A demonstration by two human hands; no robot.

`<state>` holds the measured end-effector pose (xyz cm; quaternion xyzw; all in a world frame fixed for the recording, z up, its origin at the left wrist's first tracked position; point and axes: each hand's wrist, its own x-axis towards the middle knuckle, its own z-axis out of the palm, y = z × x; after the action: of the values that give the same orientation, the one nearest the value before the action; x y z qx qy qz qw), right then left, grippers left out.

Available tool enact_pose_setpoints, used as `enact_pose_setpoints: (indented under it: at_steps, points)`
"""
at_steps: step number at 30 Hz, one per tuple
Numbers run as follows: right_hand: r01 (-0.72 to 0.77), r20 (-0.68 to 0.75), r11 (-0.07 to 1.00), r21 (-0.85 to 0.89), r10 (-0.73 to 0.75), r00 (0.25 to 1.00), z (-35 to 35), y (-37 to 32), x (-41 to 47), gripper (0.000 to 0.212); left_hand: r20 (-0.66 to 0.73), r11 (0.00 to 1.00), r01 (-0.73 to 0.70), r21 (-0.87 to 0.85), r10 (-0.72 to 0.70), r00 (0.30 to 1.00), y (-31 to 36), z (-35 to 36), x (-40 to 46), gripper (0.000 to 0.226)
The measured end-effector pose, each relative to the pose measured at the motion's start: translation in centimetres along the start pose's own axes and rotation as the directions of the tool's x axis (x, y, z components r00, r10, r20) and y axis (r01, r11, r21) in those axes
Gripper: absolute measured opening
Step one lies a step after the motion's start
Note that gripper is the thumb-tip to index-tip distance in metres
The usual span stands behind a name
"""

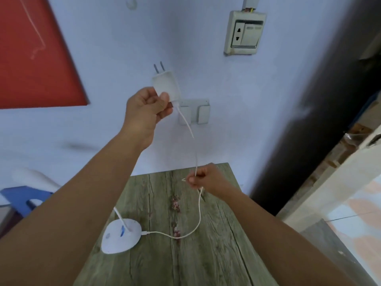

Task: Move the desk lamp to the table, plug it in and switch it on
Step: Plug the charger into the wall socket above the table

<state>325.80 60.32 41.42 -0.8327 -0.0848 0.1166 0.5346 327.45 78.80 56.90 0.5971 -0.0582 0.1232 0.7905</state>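
The white desk lamp's oval base (120,236) stands on the wood-grain table (216,254), near its left edge; its thin neck rises behind my left forearm. A white cable (199,215) runs from the base up across the table. My left hand (145,112) is raised in front of the wall and grips the white plug adapter (166,84), whose two prongs point up and slightly left. My right hand (206,180) pinches the cable above the table's far edge. The wall socket (245,33) is up and to the right of the plug, apart from it.
A small white wall bracket (194,111) sits just behind the plug hand. A red panel (35,52) covers the wall at left. A dark edge (309,100) bounds the wall at right. A blue stool (22,198) stands at the lower left beside the table.
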Motion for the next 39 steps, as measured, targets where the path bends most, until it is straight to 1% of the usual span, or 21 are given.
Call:
enact_pose_setpoints:
  at_steps: [2, 3, 5, 8, 10, 11, 13, 14, 15, 19, 23, 24, 27, 29, 30, 31, 34, 36, 37, 38, 39]
  points:
    - [0.014, -0.21, 0.989, 0.147, 0.017, 0.978, -0.7, -1.2, 1.0, 0.008, -0.031, 0.999, -0.053, -0.013, 0.052, 0.998, 1.3, 0.2, 0.8, 0.017]
    - [0.037, -0.295, 0.981, 0.189, 0.021, 0.955, -1.2, -1.8, 1.3, 0.009, -0.044, 0.997, -0.079, -0.015, 0.079, 0.996, 1.9, 0.3, 1.2, 0.019]
    - [0.093, -0.431, 0.982, 0.166, -0.013, 0.902, -2.8, -2.8, 1.7, 0.014, -0.055, 0.992, -0.125, -0.016, 0.124, 0.991, 2.9, 1.0, 2.0, 0.017]
    - [0.124, -0.551, 0.987, 0.104, -0.046, 0.833, -5.5, -3.8, 1.9, 0.01, -0.037, 0.989, -0.143, -0.049, 0.141, 0.989, 4.0, 2.7, 3.5, 0.009]
    - [0.1, -0.593, 0.991, 0.086, -0.03, 0.804, -6.8, -4.0, 1.9, 0.008, -0.018, 0.989, -0.093, -0.117, 0.092, 0.996, 4.2, 4.0, 4.5, 0.005]
    - [0.087, -0.608, 0.994, 0.073, -0.025, 0.793, -7.4, -4.0, 1.9, 0.009, -0.011, 0.981, -0.05, -0.185, 0.049, 0.999, 4.2, 4.9, 5.1, 0.005]
    - [0.055, -0.628, 0.997, 0.046, -0.014, 0.778, -8.5, -3.9, 1.7, 0.011, 0.01, 0.945, 0.043, -0.325, -0.042, 0.999, 4.2, 6.9, 5.8, 0.011]
    - [0.042, -0.63, 0.998, 0.041, -0.007, 0.776, -8.8, -3.9, 1.6, 0.012, 0.019, 0.931, 0.069, -0.357, -0.067, 0.998, 4.0, 7.8, 6.1, 0.014]
    - [0.034, -0.632, 0.999, 0.042, 0.001, 0.775, -9.0, -3.7, 1.5, 0.013, 0.022, 0.931, 0.082, -0.357, -0.079, 0.997, 3.8, 8.6, 6.2, 0.017]
    - [0.02, -0.617, 0.999, 0.05, 0.015, 0.787, -9.7, -3.0, 1.5, 0.013, -0.008, 0.967, 0.064, -0.245, -0.068, 0.998, 2.9, 11.2, 6.7, 0.027]
    - [0.031, -0.606, 0.999, 0.033, -0.004, 0.796, -10.1, -2.1, 1.7, 0.015, 0.061, 0.95, 0.124, -0.287, -0.111, 0.992, 2.7, 12.9, 7.0, 0.04]
    - [0.033, -0.598, 0.999, 0.035, -0.006, 0.802, -10.1, -1.9, 1.8, 0.014, 0.08, 0.95, 0.135, -0.28, -0.117, 0.99, 2.6, 13.2, 6.9, 0.039]
    - [0.026, -0.545, 0.999, 0.032, -0.005, 0.838, -10.6, -1.6, 2.3, 0.013, 0.162, 0.966, 0.14, -0.217, -0.106, 0.981, 2.2, 14.0, 6.8, 0.021]
    - [0.044, -0.487, 0.999, 0.017, -0.03, 0.873, -11.2, -1.7, 2.5, 0.007, 0.207, 0.977, 0.132, -0.168, -0.096, 0.974, 2.0, 14.2, 6.8, 0.016]
    - [0.058, -0.463, 0.998, 0.017, -0.043, 0.885, -11.5, -1.9, 2.6, 0.008, 0.216, 0.983, 0.127, -0.134, -0.096, 0.972, 1.8, 14.2, 7.0, 0.018]
    - [0.07, -0.442, 0.997, 0.033, -0.048, 0.896, -11.9, -2.3, 2.6, 0.014, 0.218, 0.987, 0.126, -0.095, -0.103, 0.971, 1.7, 14.3, 7.1, 0.021]
    - [0.147, -0.403, 0.979, 0.14, -0.079, 0.912, -13.2, -4.3, 2.6, 0.025, 0.201, 0.989, 0.127, 0.07, -0.139, 0.97, 0.9, 14.2, 7.5, 0.034]
    - [0.218, -0.42, 0.957, 0.192, -0.121, 0.899, -14.0, -6.3, 2.6, 0.028, 0.183, 0.981, 0.132, 0.144, -0.157, 0.971, 0.4, 14.1, 7.7, 0.039]
    - [0.259, -0.451, 0.945, 0.2, -0.146, 0.881, -14.4, -7.5, 2.5, 0.031, 0.173, 0.978, 0.135, 0.16, -0.163, 0.971, 0.2, 14.0, 7.8, 0.038]
    - [0.306, -0.498, 0.936, 0.175, -0.184, 0.848, -14.7, -8.6, 2.4, 0.034, 0.167, 0.976, 0.139, 0.168, -0.167, 0.972, 0.1, 14.0, 7.9, 0.037]
    - [0.35, -0.546, 0.931, 0.105, -0.24, 0.802, -15.1, -9.6, 2.4, 0.038, 0.16, 0.973, 0.142, 0.18, -0.171, 0.972, 0.0, 14.0, 8.0, 0.035]
